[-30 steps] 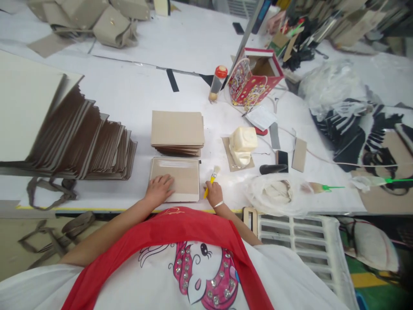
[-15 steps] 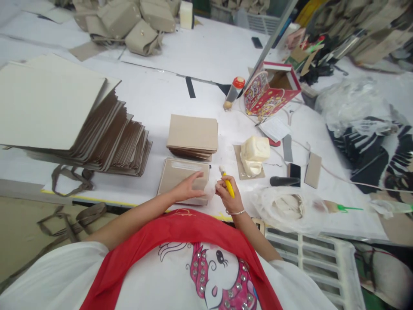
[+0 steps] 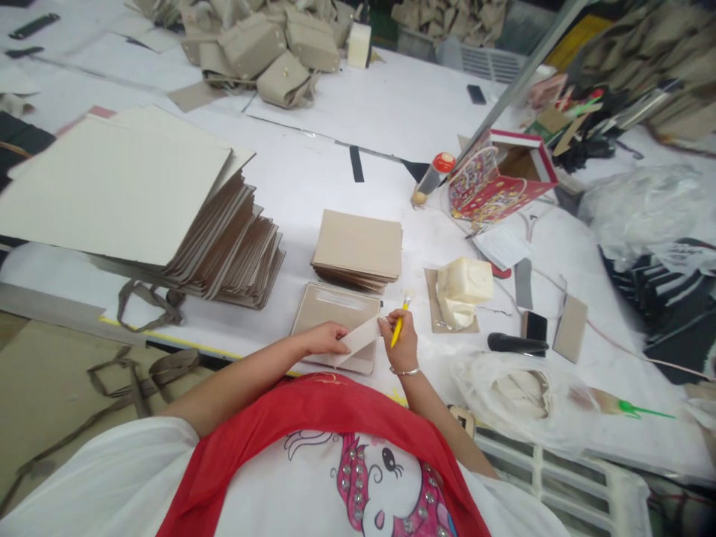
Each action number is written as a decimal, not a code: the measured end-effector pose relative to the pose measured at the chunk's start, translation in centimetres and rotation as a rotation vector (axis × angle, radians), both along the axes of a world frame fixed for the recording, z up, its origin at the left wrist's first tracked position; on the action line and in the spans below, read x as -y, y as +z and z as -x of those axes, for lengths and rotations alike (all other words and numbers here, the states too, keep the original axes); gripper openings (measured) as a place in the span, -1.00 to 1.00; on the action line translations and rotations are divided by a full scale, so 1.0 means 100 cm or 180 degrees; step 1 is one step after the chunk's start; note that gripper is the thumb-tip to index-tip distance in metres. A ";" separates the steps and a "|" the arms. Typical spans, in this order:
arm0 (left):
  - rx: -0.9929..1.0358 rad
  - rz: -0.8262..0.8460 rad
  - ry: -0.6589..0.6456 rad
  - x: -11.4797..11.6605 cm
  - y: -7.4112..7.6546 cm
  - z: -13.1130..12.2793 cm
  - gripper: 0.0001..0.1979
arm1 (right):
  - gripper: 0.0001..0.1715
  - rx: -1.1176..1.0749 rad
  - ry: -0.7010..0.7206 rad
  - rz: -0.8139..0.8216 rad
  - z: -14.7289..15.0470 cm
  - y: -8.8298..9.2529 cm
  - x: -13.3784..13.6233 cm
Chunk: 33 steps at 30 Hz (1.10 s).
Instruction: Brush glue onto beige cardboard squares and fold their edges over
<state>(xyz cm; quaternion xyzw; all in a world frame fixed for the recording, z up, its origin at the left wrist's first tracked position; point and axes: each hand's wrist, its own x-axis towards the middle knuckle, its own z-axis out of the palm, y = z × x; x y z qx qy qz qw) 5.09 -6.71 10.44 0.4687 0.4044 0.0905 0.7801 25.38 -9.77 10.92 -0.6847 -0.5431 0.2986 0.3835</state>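
A pale, thin strip point(image 3: 359, 339) stretches between my two hands, over a beige panel point(image 3: 318, 307) at the table's front edge. My left hand point(image 3: 327, 339) is closed on the strip's left part. At its other end, the fingertips of my right hand point(image 3: 401, 341) pinch the strip. That same right hand also carries a yellow-handled brush point(image 3: 397, 328), its bristles pointing away from me. A whitish wet-looking streak point(image 3: 347, 298) runs along the panel's far part. Just behind lies a neat stack of beige panels point(image 3: 358, 242).
Large boards point(image 3: 123, 179) lean in a fanned pile at left. Right of my hands stand a cream-coloured block-like container point(image 3: 464, 282), a black-handled object point(image 3: 517, 344) and a plastic bag point(image 3: 497, 391). Farther back are a red paper bag point(image 3: 509, 194) and a red-capped bottle point(image 3: 433, 179).
The strip, crumpled near the right hand before, is now drawn out between both hands. My left hand has gone from spread fingers to gripping it. The view has shifted slightly left.
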 end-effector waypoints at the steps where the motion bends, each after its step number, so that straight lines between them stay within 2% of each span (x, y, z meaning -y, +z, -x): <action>1: -0.0123 0.0036 0.0040 -0.003 -0.003 0.009 -0.71 | -0.70 -0.0066 -0.0170 -0.0067 -0.002 -0.006 -0.004; 4: -0.0476 0.0147 0.0488 -0.014 -0.012 0.034 -0.69 | -0.62 -0.0359 -0.0517 -0.0155 -0.007 -0.024 -0.018; 7: -0.0706 0.0192 0.1268 -0.031 -0.020 0.050 -0.66 | -0.58 -0.0395 -0.0637 -0.0156 -0.006 -0.040 -0.029; 9: -0.0986 -0.0029 0.1706 -0.043 -0.025 0.054 -0.68 | -0.58 -0.0218 -0.0630 -0.0143 -0.003 -0.048 -0.035; 12: -0.1432 -0.0426 0.2011 -0.059 -0.034 0.054 -0.70 | -0.60 0.0185 -0.0524 -0.0071 0.003 -0.057 -0.042; 15: -0.1855 -0.0843 0.1993 -0.068 -0.043 0.055 -0.74 | -0.63 0.0577 -0.0337 0.0045 0.006 -0.066 -0.047; 19: -0.2543 -0.1585 0.1706 -0.072 -0.051 0.056 -0.75 | -0.65 0.0886 -0.0149 0.0096 0.007 -0.076 -0.051; 26: -0.2728 -0.1577 0.1606 -0.074 -0.059 0.057 -0.72 | -0.69 0.1074 -0.0077 0.0111 0.007 -0.080 -0.053; 33: -0.2775 -0.1507 0.1549 -0.075 -0.059 0.056 -0.70 | -0.70 0.1071 -0.0039 0.0226 0.008 -0.080 -0.054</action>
